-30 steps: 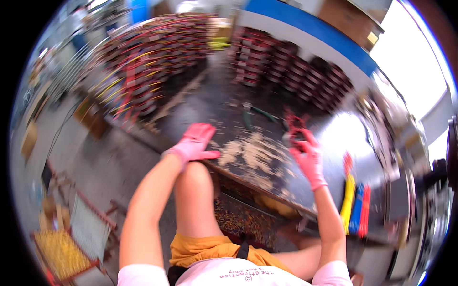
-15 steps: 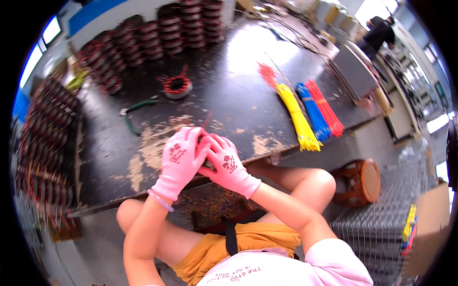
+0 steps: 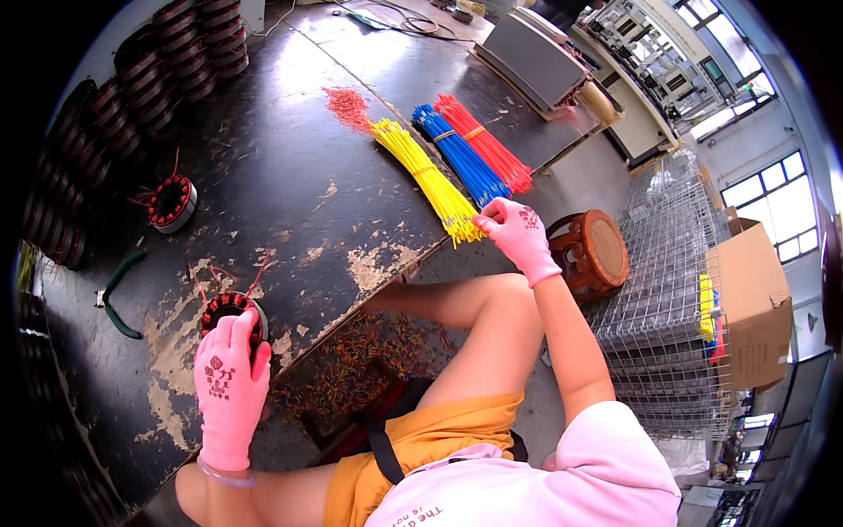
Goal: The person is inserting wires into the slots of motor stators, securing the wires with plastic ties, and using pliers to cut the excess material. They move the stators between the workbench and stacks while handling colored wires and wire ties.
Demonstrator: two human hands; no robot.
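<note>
My left hand (image 3: pixel 231 386), in a pink glove, grips the near side of a motor stator (image 3: pixel 230 309). This ring has dark red windings, and thin red leads rise from it; the glove hides part of it. At the table's front edge my right hand (image 3: pixel 520 235), also gloved in pink, has its fingertips pinched at the near end of the yellow wire bundle (image 3: pixel 426 180). Beside that lie a blue wire bundle (image 3: pixel 461 154) and a red wire bundle (image 3: pixel 485 145), each tied with a band. A second stator (image 3: pixel 172 204) sits farther left.
Green-handled pliers (image 3: pixel 118 294) lie left of my left hand. Stacked stators (image 3: pixel 140 88) line the far left. Short red pieces (image 3: pixel 349 109) form a pile beyond the yellow wires. A wooden stool (image 3: pixel 606 256) and a wire-mesh cage (image 3: pixel 659 290) stand to the right.
My hands were together over the stator and are now apart. The right hand has moved right to the yellow wires; the left remains on the stator. The view has swung right.
</note>
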